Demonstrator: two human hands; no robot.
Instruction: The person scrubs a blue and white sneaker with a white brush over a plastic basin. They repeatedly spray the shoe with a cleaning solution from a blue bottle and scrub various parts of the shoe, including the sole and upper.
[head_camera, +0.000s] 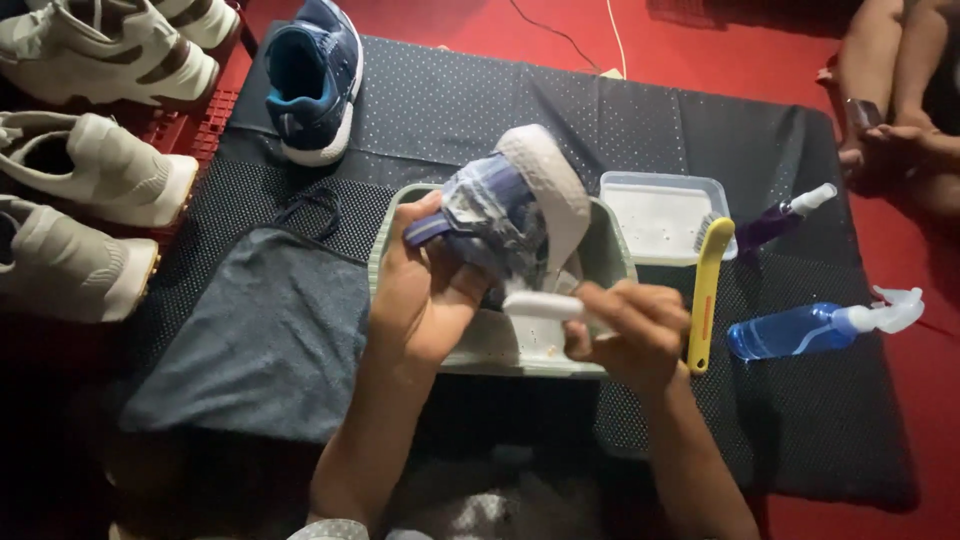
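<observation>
My left hand (425, 290) grips a blue sneaker (505, 205) with a white sole, held tilted on its side above a pale green basin (612, 262). My right hand (635, 330) holds a white brush (545, 305) against the shoe's lower side, over the basin. The brush's bristles are hidden behind the shoe and my fingers.
A yellow-handled brush (708, 290) leans on a clear tray (665, 215). Beside them lie a purple spray bottle (782, 218) and a blue one (820, 325). A grey cloth (260, 335) lies left, a second blue sneaker (312, 75) far left, beige shoes (95, 165) beyond. Another person's legs (895, 80) sit at top right.
</observation>
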